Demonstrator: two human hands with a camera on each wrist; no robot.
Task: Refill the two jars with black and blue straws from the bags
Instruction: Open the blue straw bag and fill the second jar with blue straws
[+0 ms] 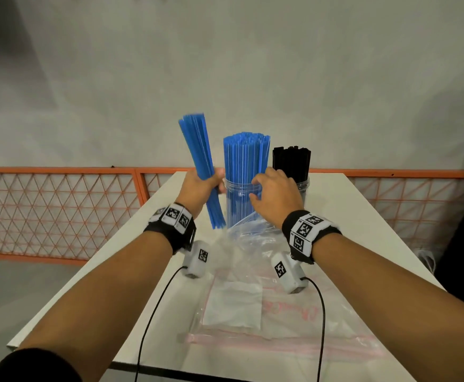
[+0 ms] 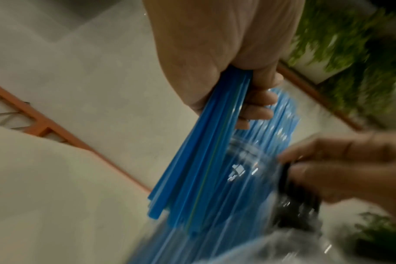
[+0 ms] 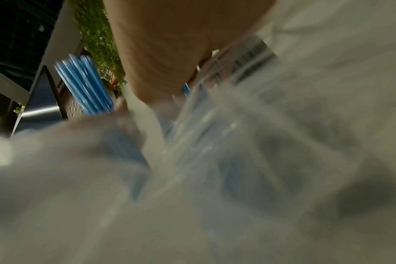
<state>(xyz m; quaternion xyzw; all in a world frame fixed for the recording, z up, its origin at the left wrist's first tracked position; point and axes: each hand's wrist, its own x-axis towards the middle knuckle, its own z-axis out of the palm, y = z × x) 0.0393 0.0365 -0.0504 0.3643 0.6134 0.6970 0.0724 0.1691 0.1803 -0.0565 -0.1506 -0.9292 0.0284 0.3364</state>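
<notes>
My left hand (image 1: 197, 187) grips a bundle of blue straws (image 1: 197, 161) around its middle and holds it upright and slightly tilted, just left of a clear jar (image 1: 239, 193) packed with blue straws (image 1: 246, 155). In the left wrist view my fingers (image 2: 258, 100) curl round the bundle (image 2: 203, 151), with the jar (image 2: 249, 169) right beside it. My right hand (image 1: 276, 195) is at the jar's right side, fingers spread and curved near the rim, holding nothing. A second jar (image 1: 304, 186) with black straws (image 1: 291, 162) stands behind that hand. The right wrist view is blurred.
Clear plastic zip bags (image 1: 253, 299) lie crumpled and flat on the white table (image 1: 363, 216) under my wrists, one with a pink zip strip (image 1: 280, 340). Wrist camera cables hang over the near edge. An orange mesh fence (image 1: 60, 205) runs behind the table.
</notes>
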